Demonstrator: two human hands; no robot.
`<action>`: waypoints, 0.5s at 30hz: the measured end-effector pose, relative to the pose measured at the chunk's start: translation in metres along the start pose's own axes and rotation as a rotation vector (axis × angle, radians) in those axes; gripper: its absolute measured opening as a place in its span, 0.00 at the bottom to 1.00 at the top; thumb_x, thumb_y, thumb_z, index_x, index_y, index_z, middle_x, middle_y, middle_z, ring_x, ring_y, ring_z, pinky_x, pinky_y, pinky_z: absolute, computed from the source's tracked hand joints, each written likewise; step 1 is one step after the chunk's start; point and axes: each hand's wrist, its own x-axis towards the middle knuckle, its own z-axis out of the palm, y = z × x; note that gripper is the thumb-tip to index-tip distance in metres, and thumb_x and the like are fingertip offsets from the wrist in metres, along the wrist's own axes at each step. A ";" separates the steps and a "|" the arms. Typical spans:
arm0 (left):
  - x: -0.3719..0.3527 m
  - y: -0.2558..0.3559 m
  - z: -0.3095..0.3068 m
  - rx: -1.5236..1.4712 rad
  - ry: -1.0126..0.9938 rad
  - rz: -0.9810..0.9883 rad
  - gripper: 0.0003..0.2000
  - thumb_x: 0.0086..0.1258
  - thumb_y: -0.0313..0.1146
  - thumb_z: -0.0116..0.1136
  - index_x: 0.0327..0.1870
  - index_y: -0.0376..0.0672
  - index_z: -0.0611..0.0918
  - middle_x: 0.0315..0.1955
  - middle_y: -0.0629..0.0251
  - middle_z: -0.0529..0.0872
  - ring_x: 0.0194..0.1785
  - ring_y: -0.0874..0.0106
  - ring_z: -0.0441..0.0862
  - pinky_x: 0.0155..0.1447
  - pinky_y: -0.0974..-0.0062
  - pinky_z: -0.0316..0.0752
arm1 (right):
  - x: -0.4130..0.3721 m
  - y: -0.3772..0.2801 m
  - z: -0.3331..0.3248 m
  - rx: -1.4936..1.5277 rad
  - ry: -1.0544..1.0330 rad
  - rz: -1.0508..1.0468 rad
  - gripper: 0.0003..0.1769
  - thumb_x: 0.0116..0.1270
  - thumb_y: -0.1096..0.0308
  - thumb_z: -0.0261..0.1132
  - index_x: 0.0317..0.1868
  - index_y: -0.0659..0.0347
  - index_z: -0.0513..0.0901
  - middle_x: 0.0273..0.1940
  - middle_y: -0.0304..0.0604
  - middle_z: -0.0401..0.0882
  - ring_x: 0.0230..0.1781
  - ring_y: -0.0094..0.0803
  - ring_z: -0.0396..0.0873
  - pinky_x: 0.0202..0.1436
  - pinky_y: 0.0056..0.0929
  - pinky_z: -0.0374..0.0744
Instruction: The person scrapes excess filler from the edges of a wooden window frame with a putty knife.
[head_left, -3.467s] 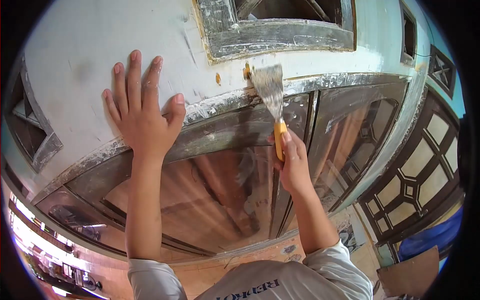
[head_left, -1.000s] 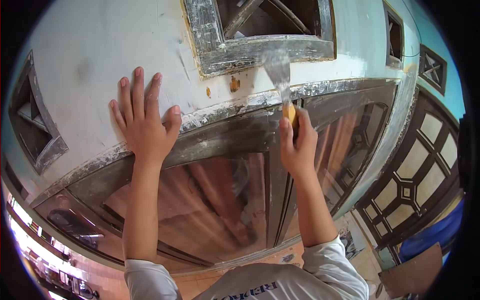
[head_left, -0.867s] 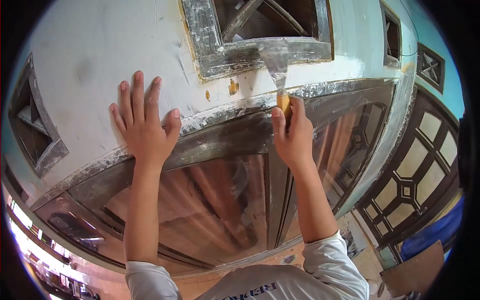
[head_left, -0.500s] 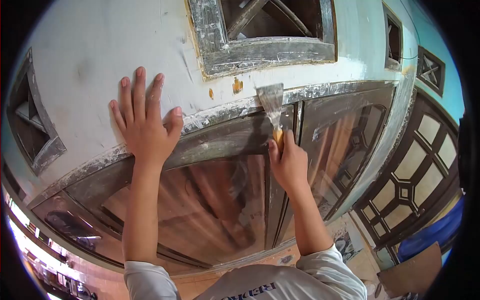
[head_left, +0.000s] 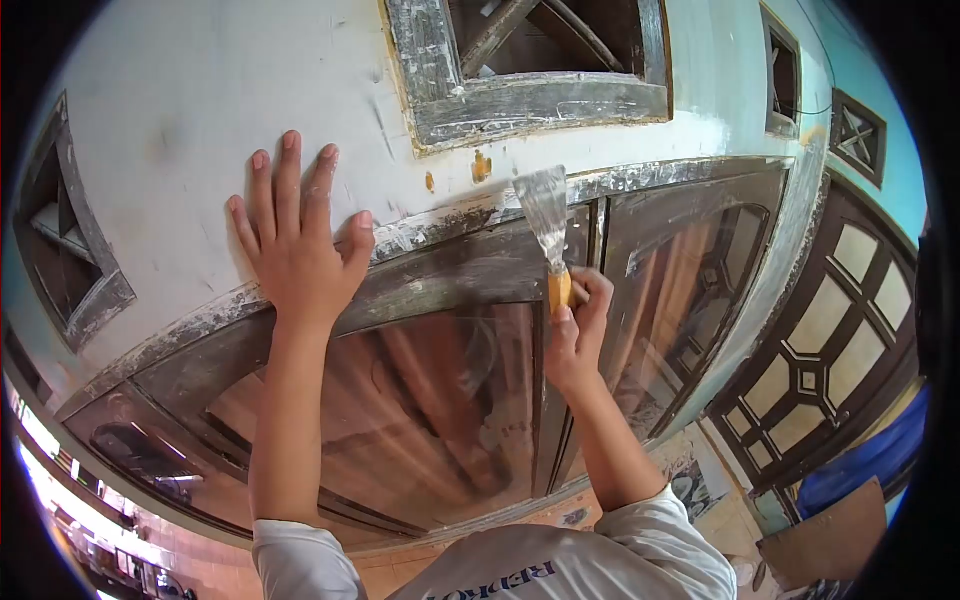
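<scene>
My left hand point(head_left: 305, 255) lies flat on the pale wall point(head_left: 200, 110) with its fingers spread, its heel at the upper edge of the window frame. In my right hand point(head_left: 578, 325) is the yellow handle of a scraper point(head_left: 545, 215), gripped between thumb and fingers. The scraper's wide, white-smeared blade points up and overlaps the worn wooden frame edge point(head_left: 640, 178). Whether the blade touches the wood cannot be made out. Two brown patches point(head_left: 482, 166) mark the wall left of the blade.
Above is a weathered vent frame point(head_left: 540, 103) with crossed slats. Glass window panels point(head_left: 440, 400) lie below my hands. A paned door point(head_left: 820, 340), blue cloth point(head_left: 865, 460) and a brown board point(head_left: 825, 540) are at the right. Another vent point(head_left: 65, 240) is at the left.
My right hand has shifted slightly down and altered its hold on the handle, showing more of it. The scraper is tilted a little differently. My left hand is still spread on the wall.
</scene>
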 end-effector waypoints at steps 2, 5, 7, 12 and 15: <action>-0.001 0.000 0.000 0.003 0.005 0.003 0.27 0.68 0.50 0.53 0.69 0.57 0.77 0.77 0.66 0.66 0.80 0.57 0.58 0.80 0.45 0.41 | -0.007 -0.001 0.006 0.024 0.003 0.094 0.23 0.75 0.64 0.55 0.64 0.69 0.64 0.43 0.53 0.81 0.39 0.34 0.79 0.47 0.31 0.77; 0.000 -0.002 -0.001 -0.008 0.002 0.014 0.28 0.68 0.49 0.54 0.70 0.55 0.75 0.77 0.66 0.65 0.80 0.56 0.57 0.79 0.45 0.42 | 0.021 -0.012 0.011 -0.156 -0.012 0.025 0.21 0.75 0.68 0.55 0.63 0.67 0.64 0.38 0.53 0.81 0.35 0.38 0.82 0.43 0.34 0.78; -0.001 0.000 -0.002 -0.031 -0.008 0.021 0.30 0.66 0.47 0.56 0.71 0.54 0.74 0.78 0.65 0.64 0.81 0.56 0.55 0.79 0.45 0.42 | 0.041 -0.019 0.011 -0.216 -0.039 0.034 0.19 0.75 0.71 0.55 0.63 0.65 0.65 0.32 0.50 0.81 0.28 0.37 0.80 0.36 0.35 0.77; -0.001 0.000 -0.002 0.000 0.002 0.005 0.28 0.67 0.49 0.54 0.69 0.56 0.77 0.76 0.67 0.66 0.79 0.57 0.59 0.79 0.46 0.42 | 0.031 -0.021 0.003 -0.158 -0.042 0.063 0.18 0.77 0.70 0.54 0.62 0.66 0.65 0.32 0.45 0.78 0.28 0.29 0.76 0.34 0.29 0.74; -0.001 0.001 -0.002 0.002 0.001 0.003 0.28 0.67 0.49 0.54 0.70 0.57 0.76 0.77 0.67 0.66 0.80 0.57 0.59 0.79 0.47 0.42 | 0.025 0.010 -0.005 0.085 0.122 0.192 0.16 0.79 0.70 0.50 0.62 0.65 0.64 0.46 0.40 0.74 0.37 0.20 0.70 0.41 0.22 0.72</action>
